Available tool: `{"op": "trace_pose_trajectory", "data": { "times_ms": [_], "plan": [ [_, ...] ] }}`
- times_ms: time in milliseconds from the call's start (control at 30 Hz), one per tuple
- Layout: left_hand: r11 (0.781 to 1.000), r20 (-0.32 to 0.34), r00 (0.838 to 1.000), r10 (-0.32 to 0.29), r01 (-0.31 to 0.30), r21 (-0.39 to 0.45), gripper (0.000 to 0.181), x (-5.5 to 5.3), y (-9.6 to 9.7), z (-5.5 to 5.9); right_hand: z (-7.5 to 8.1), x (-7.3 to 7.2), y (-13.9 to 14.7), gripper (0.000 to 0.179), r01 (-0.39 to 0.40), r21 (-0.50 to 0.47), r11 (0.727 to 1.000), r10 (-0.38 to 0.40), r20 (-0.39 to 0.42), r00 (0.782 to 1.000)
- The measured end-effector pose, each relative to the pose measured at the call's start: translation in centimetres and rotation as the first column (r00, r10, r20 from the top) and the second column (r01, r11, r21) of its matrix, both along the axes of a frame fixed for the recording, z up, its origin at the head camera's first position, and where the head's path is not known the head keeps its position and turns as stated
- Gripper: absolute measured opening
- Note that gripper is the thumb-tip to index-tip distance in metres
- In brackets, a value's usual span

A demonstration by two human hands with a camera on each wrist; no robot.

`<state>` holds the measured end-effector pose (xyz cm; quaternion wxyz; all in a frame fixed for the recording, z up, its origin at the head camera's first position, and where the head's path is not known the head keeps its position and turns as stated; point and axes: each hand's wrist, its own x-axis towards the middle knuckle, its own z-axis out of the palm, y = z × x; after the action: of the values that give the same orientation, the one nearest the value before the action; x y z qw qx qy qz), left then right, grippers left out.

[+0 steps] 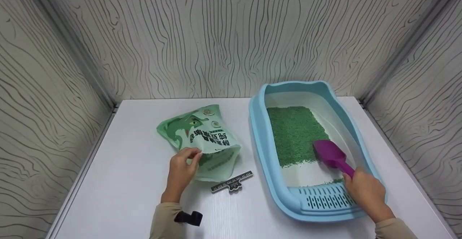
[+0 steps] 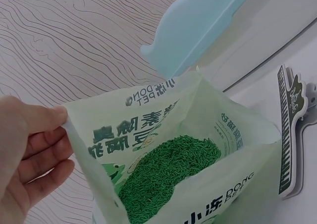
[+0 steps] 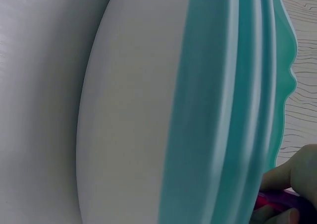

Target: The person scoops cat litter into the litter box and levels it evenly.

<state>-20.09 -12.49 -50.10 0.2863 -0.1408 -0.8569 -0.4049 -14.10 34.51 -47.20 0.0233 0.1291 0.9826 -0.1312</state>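
Observation:
My left hand (image 1: 184, 165) pinches the rim of an opened light-green cat litter bag (image 1: 216, 163) between thumb and forefinger. Green pellets (image 2: 171, 172) show inside the bag in the left wrist view. On the right, my right hand (image 1: 366, 192) grips the handle of a purple litter scoop (image 1: 330, 152) over the near rim of a blue litter box (image 1: 258, 123). The scoop's blade lies at the right edge of a layer of green litter (image 1: 296, 134) in the box. In the right wrist view the box's outer wall hides most of the scoop.
A black-and-white clip (image 1: 232, 182) shaped like a ruler lies on the white table (image 1: 126, 152) between bag and box. Patterned panels (image 1: 202, 37) wall the table at the back and both sides. The box has a slotted front ledge (image 1: 325, 199).

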Motion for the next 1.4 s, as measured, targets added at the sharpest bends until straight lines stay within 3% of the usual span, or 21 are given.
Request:
{"op": "trace_pose_trajectory", "data": {
  "times_ms": [233,700,933,1167,1400],
  "plan": [
    [1.0,0.009,1.0,-0.002,0.002,0.004,0.004,-0.1,0.0,0.0,0.6,0.1,0.2,0.032,0.022,-0.003,1.0,-0.021,0.026,0.999],
    [1.0,0.018,1.0,0.0,0.0,0.009,0.006,0.0,0.0,-0.2,0.4,0.1,-3.0,0.035,0.029,-0.041,0.999,-0.028,0.038,0.999],
    [1.0,0.002,1.0,-0.005,0.005,0.017,0.007,0.1,-0.1,-0.2,0.8,0.1,-1.7,0.035,0.089,-0.07,0.994,-0.085,0.056,0.995],
    [0.999,-0.016,1.0,-0.024,0.024,0.025,0.007,0.2,-0.1,-0.3,2.1,0.1,-0.5,0.037,0.082,-0.066,0.994,-0.073,0.118,0.99],
    [0.998,0.025,0.999,-0.039,0.038,0.05,0.01,0.3,-0.1,-0.3,2.4,0.3,0.4,0.036,0.07,-0.063,0.996,-0.06,0.146,0.987]
  ]
}}
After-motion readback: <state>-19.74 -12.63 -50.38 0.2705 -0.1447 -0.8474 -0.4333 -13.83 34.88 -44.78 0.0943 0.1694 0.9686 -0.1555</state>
